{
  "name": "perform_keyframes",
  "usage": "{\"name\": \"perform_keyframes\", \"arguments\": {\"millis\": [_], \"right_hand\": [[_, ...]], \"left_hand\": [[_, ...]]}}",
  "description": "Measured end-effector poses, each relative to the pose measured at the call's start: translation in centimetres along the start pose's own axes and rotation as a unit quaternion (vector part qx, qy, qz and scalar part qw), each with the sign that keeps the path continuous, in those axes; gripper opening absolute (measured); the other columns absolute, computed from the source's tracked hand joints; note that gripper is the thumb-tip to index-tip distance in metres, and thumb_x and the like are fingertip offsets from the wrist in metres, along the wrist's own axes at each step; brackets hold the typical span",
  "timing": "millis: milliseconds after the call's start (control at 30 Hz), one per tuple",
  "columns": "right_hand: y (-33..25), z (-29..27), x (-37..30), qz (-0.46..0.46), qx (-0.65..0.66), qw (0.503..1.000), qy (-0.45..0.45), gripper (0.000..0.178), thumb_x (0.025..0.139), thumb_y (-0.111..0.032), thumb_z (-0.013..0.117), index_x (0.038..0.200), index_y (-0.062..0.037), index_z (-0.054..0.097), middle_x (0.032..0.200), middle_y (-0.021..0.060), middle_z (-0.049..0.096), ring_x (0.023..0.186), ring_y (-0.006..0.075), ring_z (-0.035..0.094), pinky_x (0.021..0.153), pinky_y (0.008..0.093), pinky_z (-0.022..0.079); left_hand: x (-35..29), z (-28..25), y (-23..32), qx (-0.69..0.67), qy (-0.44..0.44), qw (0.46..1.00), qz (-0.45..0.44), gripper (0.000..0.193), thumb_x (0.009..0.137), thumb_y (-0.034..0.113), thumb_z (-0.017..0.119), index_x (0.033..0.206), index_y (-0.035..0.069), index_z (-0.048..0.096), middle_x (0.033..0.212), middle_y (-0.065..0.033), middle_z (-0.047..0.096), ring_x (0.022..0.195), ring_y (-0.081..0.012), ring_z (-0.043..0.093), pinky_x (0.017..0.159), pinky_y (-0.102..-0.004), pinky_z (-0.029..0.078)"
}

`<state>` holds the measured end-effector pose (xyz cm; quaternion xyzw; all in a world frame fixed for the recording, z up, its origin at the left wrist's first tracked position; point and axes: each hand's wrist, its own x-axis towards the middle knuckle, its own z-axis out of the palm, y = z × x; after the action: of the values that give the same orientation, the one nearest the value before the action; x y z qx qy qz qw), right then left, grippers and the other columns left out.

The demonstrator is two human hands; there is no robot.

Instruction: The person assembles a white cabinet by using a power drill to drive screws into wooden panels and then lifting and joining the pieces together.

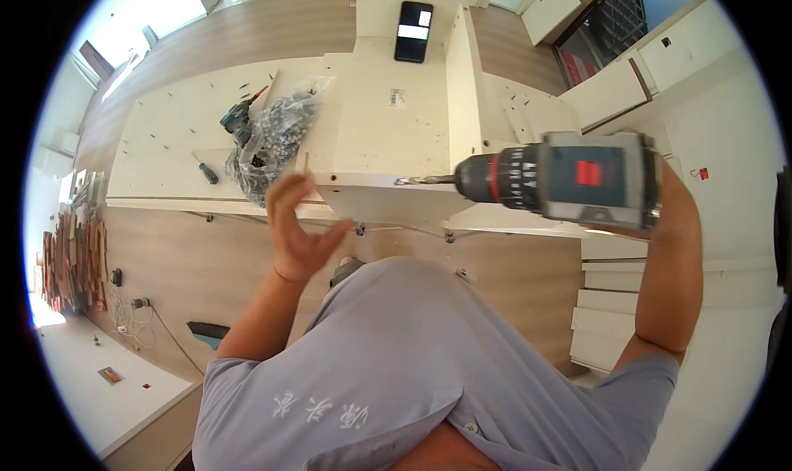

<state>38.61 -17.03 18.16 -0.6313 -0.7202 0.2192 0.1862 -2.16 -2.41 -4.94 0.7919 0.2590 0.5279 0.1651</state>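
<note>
1. Two bare hands show in my head view, reaching in over a pale worktop (148,178).
2. Right hand (671,186): grasping a cordless drill (590,178), as far as I can see; the drill's body hides most of the fingers from me.
3. That drill lies sideways above the right part of a white box (388,203), its spiral bit (425,180) pointing left along the near panel's upper edge. I cannot tell whether the tip touches the panel.
4. Left hand (299,232): released, fingers loosely curled and thumb spread, just beside the box's near left corner; I cannot make out any contact.
5. Inside the box, I see a dark phone (414,32) propped against the far wall and a small printed label (397,98) on its floor.
6. Left of the box I have a clear plastic bag (285,129) of small fittings, a second power tool (238,123) touching it, and a screwdriver (206,172) nearby.
</note>
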Motion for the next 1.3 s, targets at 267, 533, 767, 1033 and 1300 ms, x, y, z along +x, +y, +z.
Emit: {"name": "perform_keyframes", "arguments": {"millis": [267,533,767,1033,1300], "right_hand": [[-10.8,3.1,12.2,0.029,-0.002,0.986,-0.162,0.052,0.064,-0.008,0.091,0.108,-0.0010,0.066,0.096,0.0086,0.072,0.085,0.0148,0.063,0.079,0.0326,0.054],[-16.7,3.5,16.6,0.100,-0.041,0.978,-0.177,0.055,0.062,-0.005,0.090,0.110,-0.0012,0.065,0.100,0.0110,0.071,0.087,0.0202,0.065,0.080,0.0351,0.055],[-19.1,3.2,19.3,0.106,-0.180,0.953,-0.218,0.071,0.053,-0.009,0.092,0.116,-0.0005,0.061,0.100,0.0132,0.071,0.088,0.0268,0.068,0.080,0.0362,0.055],[-16.8,3.9,21.3,0.132,-0.051,0.943,-0.300,0.065,0.055,-0.011,0.086,0.116,0.0017,0.065,0.093,0.0118,0.072,0.080,0.0196,0.066,0.077,0.0318,0.055],[-19.3,5.4,22.0,0.115,-0.030,0.943,-0.311,0.058,0.047,-0.011,0.084,0.104,-0.0034,0.072,0.081,0.0099,0.072,0.065,0.0203,0.060,0.070,0.0308,0.054]], "left_hand": [[0.5,0.6,-5.9,-0.253,-0.217,0.904,-0.269,0.046,0.085,0.004,0.082,0.126,0.005,0.061,0.112,-0.0095,0.070,0.102,-0.0187,0.065,0.086,-0.0321,0.052],[-0.7,2.2,-8.2,-0.367,-0.212,0.884,-0.198,0.024,0.092,0.008,0.077,0.113,0.005,0.065,0.095,-0.0101,0.072,0.084,-0.0201,0.067,0.078,-0.0321,0.053],[-1.2,3.0,-8.9,-0.396,-0.213,0.874,-0.184,0.032,0.090,0.011,0.079,0.117,0.007,0.064,0.098,-0.0118,0.072,0.082,-0.0295,0.068,0.073,-0.0367,0.054],[-0.9,2.4,-9.5,-0.338,-0.242,0.888,-0.199,0.037,0.085,0.001,0.079,0.119,0.006,0.063,0.112,-0.0115,0.071,0.103,-0.0296,0.072,0.086,-0.0369,0.058],[-0.9,2.6,-9.4,-0.376,-0.262,0.863,-0.211,0.037,0.084,0.000,0.080,0.117,0.006,0.063,0.115,-0.0113,0.072,0.106,-0.0299,0.072,0.088,-0.0368,0.058]]}}
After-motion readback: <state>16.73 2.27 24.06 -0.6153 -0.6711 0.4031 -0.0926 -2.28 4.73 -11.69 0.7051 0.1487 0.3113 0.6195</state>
